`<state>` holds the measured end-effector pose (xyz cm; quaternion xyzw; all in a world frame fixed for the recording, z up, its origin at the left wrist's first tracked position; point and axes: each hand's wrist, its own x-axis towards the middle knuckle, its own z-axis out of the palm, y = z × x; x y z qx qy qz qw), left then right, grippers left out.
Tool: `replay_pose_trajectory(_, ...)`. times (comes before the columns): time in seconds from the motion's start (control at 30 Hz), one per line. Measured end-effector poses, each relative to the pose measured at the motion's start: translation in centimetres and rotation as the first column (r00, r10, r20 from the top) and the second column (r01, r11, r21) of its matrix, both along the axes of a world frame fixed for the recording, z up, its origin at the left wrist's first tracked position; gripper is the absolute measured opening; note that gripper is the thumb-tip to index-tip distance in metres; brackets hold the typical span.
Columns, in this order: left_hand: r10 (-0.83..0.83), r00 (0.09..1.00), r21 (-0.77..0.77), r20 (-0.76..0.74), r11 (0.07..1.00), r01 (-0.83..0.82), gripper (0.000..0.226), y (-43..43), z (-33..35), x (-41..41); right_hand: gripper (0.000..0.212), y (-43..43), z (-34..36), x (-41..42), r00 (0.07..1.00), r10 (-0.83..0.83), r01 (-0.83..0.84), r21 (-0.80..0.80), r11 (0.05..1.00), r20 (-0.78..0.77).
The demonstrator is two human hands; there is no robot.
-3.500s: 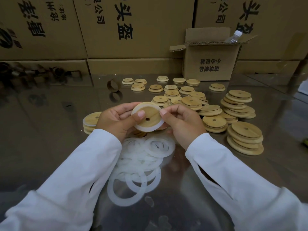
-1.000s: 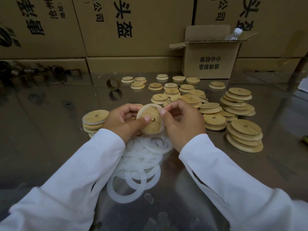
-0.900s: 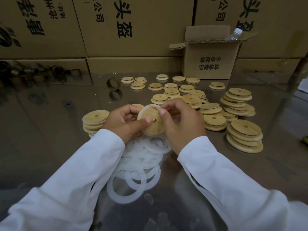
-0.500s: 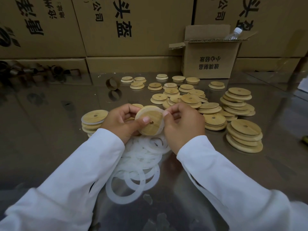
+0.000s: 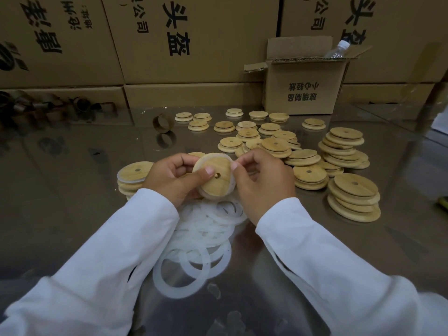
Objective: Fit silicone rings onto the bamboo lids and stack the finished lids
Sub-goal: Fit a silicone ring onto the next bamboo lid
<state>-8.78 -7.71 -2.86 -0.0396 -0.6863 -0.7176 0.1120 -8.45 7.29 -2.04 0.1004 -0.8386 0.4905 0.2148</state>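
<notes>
Both hands hold one round bamboo lid [image 5: 216, 177] with a small centre hole, tilted toward me above the table. My left hand [image 5: 171, 177] grips its left edge, thumb on the face. My right hand [image 5: 263, 183] pinches the white silicone ring [image 5: 232, 183] at the lid's upper right rim. The ring shows around most of the lid's edge. A heap of loose white rings [image 5: 206, 232] lies below my hands. A short stack of ringed lids [image 5: 132, 177] sits to the left. Bare lids [image 5: 352, 197] lie stacked and scattered to the right and behind.
A reflective metal table [image 5: 60, 214] carries everything. An open small carton [image 5: 305, 86] with a plastic bottle [image 5: 338, 48] stands at the back right. Large printed cartons [image 5: 194, 40] wall the far side. A cardboard tape core [image 5: 162, 122] stands at the back left.
The lid has been turned in my hands and tilted more to the left, and my right fingers have shifted along the rim. The stacks and the ring heap have not moved.
</notes>
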Motion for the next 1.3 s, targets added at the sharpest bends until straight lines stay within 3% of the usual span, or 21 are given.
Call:
replay_pose_trajectory(0.1, -0.009, 1.000, -0.048, 0.013, 0.999, 0.009, 0.031, -0.1, -0.1, 0.0, 0.022, 0.0, 0.0, 0.1, 1.000, 0.025, -0.025, 0.052, 0.998, -0.013)
replay_pose_trajectory(0.23, 0.013, 0.999, -0.181, -0.037, 0.983, -0.020, 0.012, -0.1, -0.1, 0.0, 0.015, -0.2, 0.0, 0.3, 0.995, 0.097, -0.092, 0.121, 0.988, -0.035)
replay_pose_trajectory(0.47, 0.016, 0.996, -0.167, -0.084, 0.986, -0.030, 0.013, 0.2, 0.2, 0.3, 0.025, -0.1, 0.0, -0.3, 0.998, 0.044, -0.041, -0.066, 0.997, 0.045)
replay_pose_trajectory(0.6, 0.004, 0.996, -0.160, -0.086, 0.987, -0.018, 0.021, 0.3, 0.4, 0.4, 0.024, 0.3, 0.1, -0.6, 0.997, 0.020, -0.015, -0.063, 0.998, 0.080)
replay_pose_trajectory(0.77, 0.002, 0.995, -0.191, -0.105, 0.981, -0.022, 0.015, 0.3, 0.4, 0.2, 0.025, 0.2, 0.2, -0.6, 0.993, 0.016, -0.013, -0.033, 0.999, 0.116)
replay_pose_trajectory(0.9, 0.015, 0.996, -0.137, -0.084, 0.990, -0.027, 0.027, -0.1, 0.3, 0.3, 0.021, 0.2, 0.2, -0.5, 0.992, 0.094, -0.086, -0.091, 0.992, 0.090)
replay_pose_trajectory(1.0, 0.050, 0.997, -0.047, -0.050, 0.997, -0.053, 0.017, -0.3, 0.3, 0.1, 0.018, -0.3, -0.2, -0.2, 0.990, 0.123, -0.116, -0.094, 0.989, 0.063)
replay_pose_trajectory(1.17, -0.023, 0.999, 0.056, -0.027, 0.998, 0.025, 0.026, 0.0, 0.3, 0.1, 0.019, -0.4, -0.4, -0.2, 0.998, 0.064, -0.063, -0.107, 0.992, 0.003)
replay_pose_trajectory(1.3, -0.038, 0.999, 0.034, -0.017, 0.999, 0.038, 0.019, 0.3, 0.0, -0.1, 0.021, -0.2, -0.3, -0.1, 0.999, 0.041, -0.043, -0.058, 0.997, -0.029)
